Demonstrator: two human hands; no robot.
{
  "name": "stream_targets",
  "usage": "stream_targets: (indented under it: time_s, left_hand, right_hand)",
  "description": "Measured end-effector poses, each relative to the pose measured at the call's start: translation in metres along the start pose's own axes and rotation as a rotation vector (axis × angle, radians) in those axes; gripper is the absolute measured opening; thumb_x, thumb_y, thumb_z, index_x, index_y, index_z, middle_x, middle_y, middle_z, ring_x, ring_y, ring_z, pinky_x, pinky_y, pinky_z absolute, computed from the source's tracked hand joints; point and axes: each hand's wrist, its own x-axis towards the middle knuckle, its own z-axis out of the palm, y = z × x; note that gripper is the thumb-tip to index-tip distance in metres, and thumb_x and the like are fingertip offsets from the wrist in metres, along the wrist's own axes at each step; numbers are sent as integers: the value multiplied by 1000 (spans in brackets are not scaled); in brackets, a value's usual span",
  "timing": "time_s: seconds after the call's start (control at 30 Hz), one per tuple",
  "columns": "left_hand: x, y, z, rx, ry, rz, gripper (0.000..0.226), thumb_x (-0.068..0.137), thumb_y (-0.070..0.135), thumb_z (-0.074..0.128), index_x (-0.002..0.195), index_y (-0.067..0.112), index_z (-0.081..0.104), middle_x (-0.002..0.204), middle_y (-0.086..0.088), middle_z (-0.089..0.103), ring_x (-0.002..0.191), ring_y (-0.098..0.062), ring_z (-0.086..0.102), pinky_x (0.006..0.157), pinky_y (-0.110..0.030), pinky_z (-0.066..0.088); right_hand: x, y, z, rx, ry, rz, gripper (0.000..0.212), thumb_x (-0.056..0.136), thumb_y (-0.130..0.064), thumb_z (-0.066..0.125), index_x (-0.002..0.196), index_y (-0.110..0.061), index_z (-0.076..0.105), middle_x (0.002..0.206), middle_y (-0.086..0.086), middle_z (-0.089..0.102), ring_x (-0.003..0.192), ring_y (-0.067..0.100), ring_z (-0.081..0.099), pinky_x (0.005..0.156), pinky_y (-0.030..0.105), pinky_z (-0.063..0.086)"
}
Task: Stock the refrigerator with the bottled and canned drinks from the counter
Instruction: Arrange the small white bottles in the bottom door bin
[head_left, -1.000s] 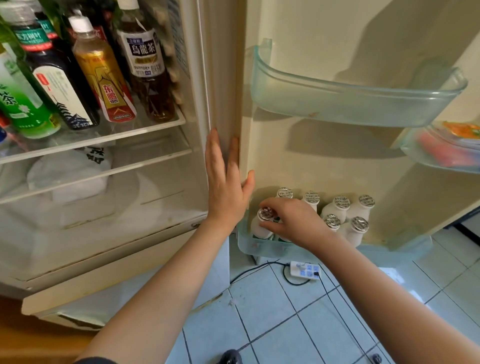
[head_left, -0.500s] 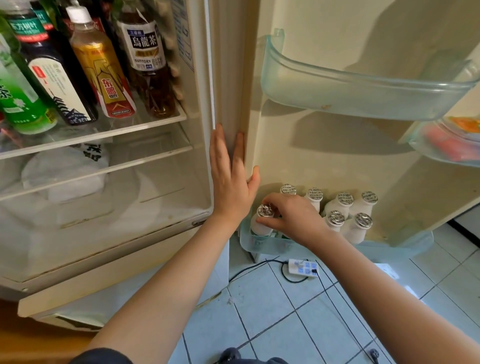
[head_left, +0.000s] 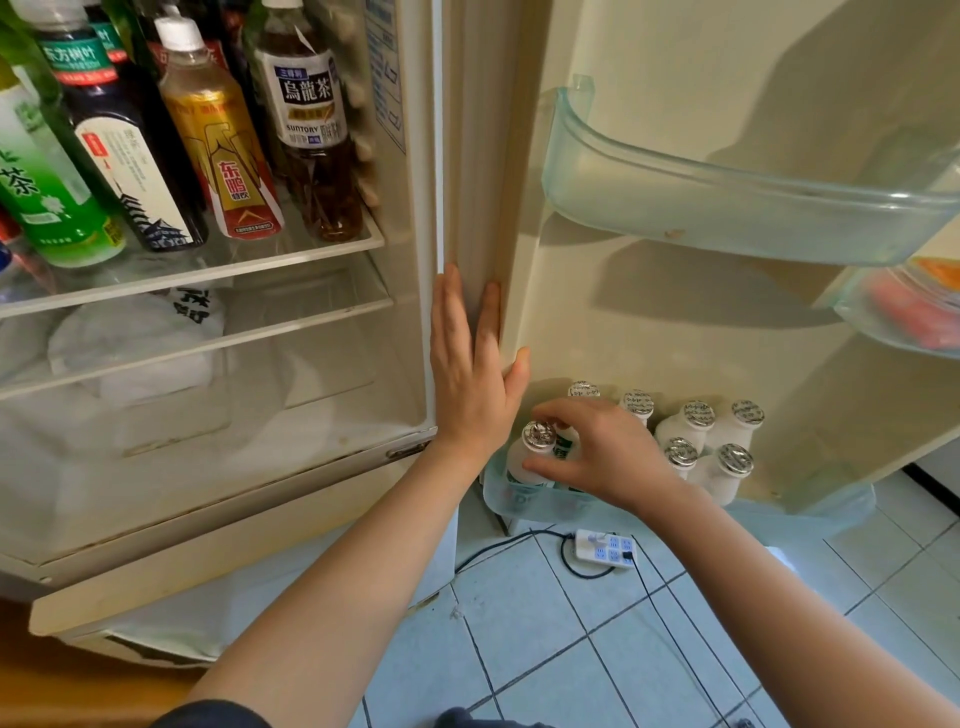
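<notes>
The refrigerator stands open. My left hand lies flat with straight fingers against the door's hinge edge. My right hand reaches into the lowest door bin and grips a small white bottle with a foil cap at the bin's left end. Several more small white bottles stand in the same bin to the right. Tall tea and drink bottles stand on the fridge's upper glass shelf.
A clear door bin hangs above, and another one at the right edge holds colourful packets. A white bag lies on a lower shelf. A power strip with black cables lies on the tiled floor under the door.
My right hand has stayed on the leftmost small bottle and shifted slightly. My left hand has kept its place on the door edge. The view has drifted a little.
</notes>
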Motion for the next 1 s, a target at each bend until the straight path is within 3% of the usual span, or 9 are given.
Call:
stream_targets:
  time_s: [0.2,0.3,0.4,0.67,1.0]
  left_hand:
    - [-1,0,5,-16,19,-25,54,88,26,47,136,5,32,141,-40,26,137,-41,19,115,-38,15]
    - [-2,-1,7,-19,30,-31,54,88,27,47,136,5,33,142,-39,26,137,-41,19,116,-37,14]
    - [-2,-1,9,-16,40,-23,54,88,27,45,135,4,33,142,-38,25,137,-41,19,116,-36,13]
    - [-2,-5,11,4,50,-1,54,95,37,37,137,4,33,143,-36,24,138,-41,19,117,-36,13]
    - [-1,-2,10,17,45,12,57,99,45,25,135,2,33,141,-36,24,136,-43,19,116,-37,12]
  right_hand:
    - [7,18,-12,-89,185,90,27,85,-27,64,108,-14,67,104,2,65,95,24,58,76,34,48]
    - [14,28,-13,-153,91,167,37,86,-27,61,122,-15,59,121,4,60,108,26,55,84,33,45]
    - [20,32,-10,-233,-36,209,44,89,-34,54,131,-21,49,123,1,59,107,24,56,80,32,45]
    - [36,29,-3,-332,-71,253,34,94,-34,48,125,-19,49,110,3,65,96,27,60,69,31,38]
    - [36,27,-1,-101,-102,138,30,90,-30,57,120,-22,56,104,0,66,91,23,60,65,26,32]
